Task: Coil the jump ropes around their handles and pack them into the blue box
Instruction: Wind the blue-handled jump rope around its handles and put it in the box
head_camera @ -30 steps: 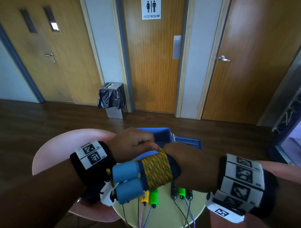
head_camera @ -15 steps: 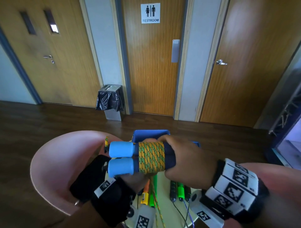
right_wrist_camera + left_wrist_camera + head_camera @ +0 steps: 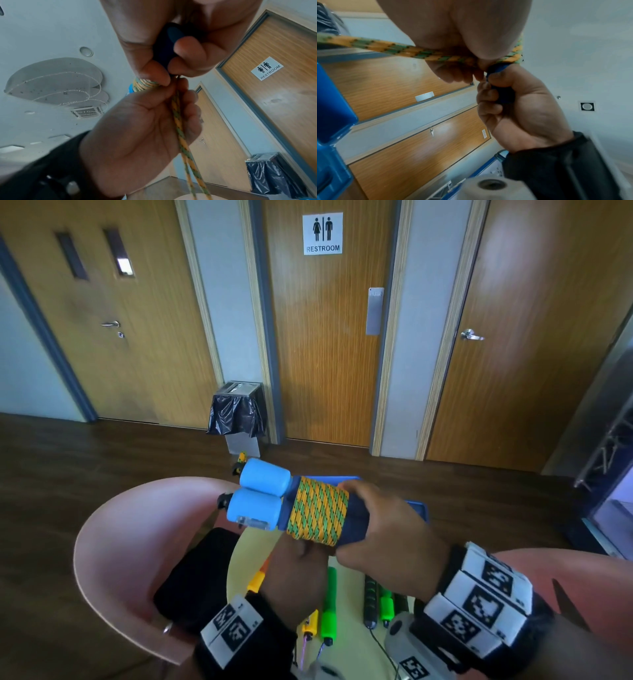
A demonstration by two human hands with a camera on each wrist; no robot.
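Right hand (image 3: 387,529) clamped on paired handles (image 3: 260,501); left hand (image 3: 294,570) beneath, pinching rope (image 3: 317,510) tail under the coil; box (image 3: 416,506) just behind right hand. Risk: tail slipping from pinch, loosening wraps. Count: two blue handles, one coil, five loose handles (image 3: 329,604) below the hands.

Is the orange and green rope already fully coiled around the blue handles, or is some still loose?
Not fully. Many turns sit on the handles, but two strands of rope still run loose through the left hand.
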